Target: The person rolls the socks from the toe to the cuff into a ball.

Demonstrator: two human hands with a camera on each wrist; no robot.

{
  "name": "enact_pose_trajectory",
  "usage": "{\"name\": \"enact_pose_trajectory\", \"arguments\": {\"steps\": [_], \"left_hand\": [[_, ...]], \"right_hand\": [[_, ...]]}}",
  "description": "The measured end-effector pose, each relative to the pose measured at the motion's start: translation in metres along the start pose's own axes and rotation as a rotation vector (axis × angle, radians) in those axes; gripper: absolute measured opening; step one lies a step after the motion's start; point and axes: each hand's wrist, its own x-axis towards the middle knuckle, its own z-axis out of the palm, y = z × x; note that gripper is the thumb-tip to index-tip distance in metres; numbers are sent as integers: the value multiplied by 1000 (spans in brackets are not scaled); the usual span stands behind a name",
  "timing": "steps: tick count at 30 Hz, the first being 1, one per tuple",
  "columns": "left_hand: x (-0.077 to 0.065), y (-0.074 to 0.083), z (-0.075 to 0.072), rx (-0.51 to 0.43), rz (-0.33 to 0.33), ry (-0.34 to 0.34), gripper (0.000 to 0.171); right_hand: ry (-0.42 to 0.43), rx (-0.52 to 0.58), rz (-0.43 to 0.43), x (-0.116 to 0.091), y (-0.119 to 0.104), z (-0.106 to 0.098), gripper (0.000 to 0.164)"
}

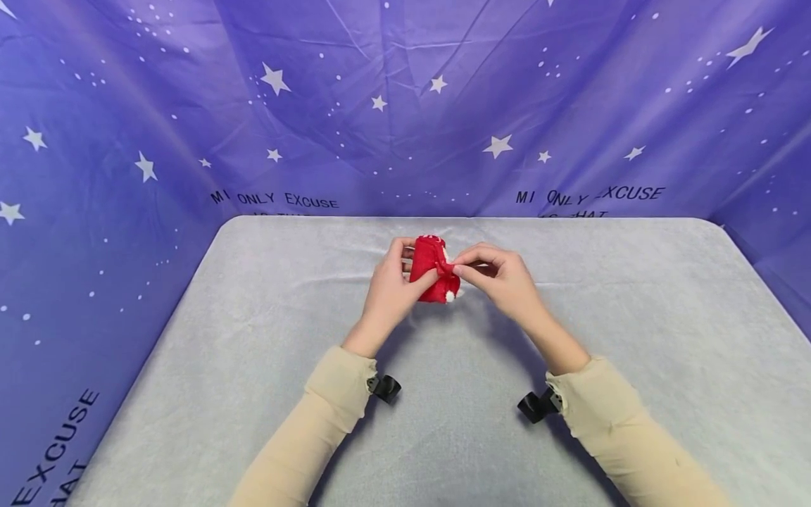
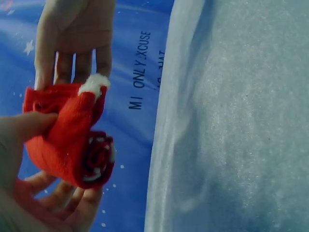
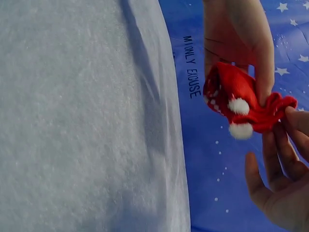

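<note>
A red knit sock (image 1: 427,282) with white pom-poms is rolled into a bundle, held up over the far part of the table. My left hand (image 1: 395,282) grips the roll, its thumb on the near face and its fingers behind. From the other side, my right hand (image 1: 500,278) pinches a fold of the red fabric between thumb and fingertips. In the left wrist view the rolled sock (image 2: 65,145) shows a spiral end with white patches. Two white pom-poms (image 3: 239,106) hang from the sock in the right wrist view, where the pinched fabric looks bunched and stretched.
A grey cloth-covered table (image 1: 443,436) lies beneath both hands. Behind it and at the sides hangs a purple-blue curtain (image 1: 405,127) with white stars and lettering. Small black devices sit at each sleeve's cuff, one at the left (image 1: 385,389) and one at the right (image 1: 538,406).
</note>
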Motion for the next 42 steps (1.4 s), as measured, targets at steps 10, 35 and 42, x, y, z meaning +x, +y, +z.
{"name": "enact_pose_trajectory", "arguments": {"steps": [10, 35, 42], "left_hand": [[-10, 6, 0, 126, 56, 6, 38], [-7, 0, 1, -197, -39, -14, 52], [-7, -3, 1, -186, -36, -32, 47]], "right_hand": [[95, -14, 15, -1, -2, 10, 11], [159, -419, -354, -10, -2, 22, 11], [137, -119, -70, -10, -6, 22, 5]]}}
